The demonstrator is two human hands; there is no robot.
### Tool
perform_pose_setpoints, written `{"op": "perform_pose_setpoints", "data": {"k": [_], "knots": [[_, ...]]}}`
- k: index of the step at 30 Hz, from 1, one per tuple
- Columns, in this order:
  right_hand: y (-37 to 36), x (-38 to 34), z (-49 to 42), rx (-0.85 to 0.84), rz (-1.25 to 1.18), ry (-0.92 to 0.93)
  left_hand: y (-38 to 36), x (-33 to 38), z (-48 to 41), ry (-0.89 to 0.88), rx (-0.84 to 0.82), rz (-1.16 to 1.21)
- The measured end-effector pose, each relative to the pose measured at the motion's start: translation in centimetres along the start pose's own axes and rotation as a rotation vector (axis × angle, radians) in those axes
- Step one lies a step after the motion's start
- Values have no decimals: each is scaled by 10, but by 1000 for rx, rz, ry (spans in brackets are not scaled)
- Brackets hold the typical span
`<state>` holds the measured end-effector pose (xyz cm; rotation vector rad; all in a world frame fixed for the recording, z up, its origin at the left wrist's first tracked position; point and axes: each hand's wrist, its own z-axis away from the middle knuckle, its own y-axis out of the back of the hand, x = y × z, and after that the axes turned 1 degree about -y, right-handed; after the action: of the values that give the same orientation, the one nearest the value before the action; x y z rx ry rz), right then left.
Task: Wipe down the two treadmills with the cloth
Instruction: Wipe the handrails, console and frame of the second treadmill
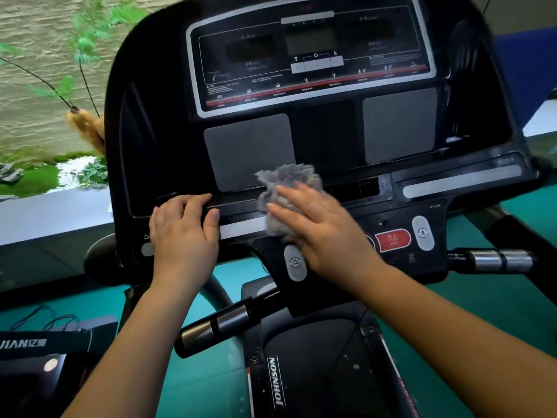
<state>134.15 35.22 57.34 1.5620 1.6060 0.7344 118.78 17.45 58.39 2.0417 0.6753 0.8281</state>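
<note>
A: What's carrying things?
B: Black treadmill console [325, 137], sloped. Grey cloth [286, 182] bunched on its lower ledge, right hand [319, 233] pressed flat on it. Left hand [184, 233] rests on the same ledge, just beside.
A: Underneath?
B: Teal floor [208, 384]. The treadmill stands on it. Another black machine [45, 348] at lower left, dark cables [39, 318] behind it.

Left hand [184, 236], right hand [328, 236], bare forearms [141, 342]
</note>
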Motion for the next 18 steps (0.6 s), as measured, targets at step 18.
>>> {"op": "perform_pose_setpoints", "data": {"k": [18], "knots": [[-1, -25, 53, 16, -197, -92, -5, 2, 1, 3, 24, -11]]}}
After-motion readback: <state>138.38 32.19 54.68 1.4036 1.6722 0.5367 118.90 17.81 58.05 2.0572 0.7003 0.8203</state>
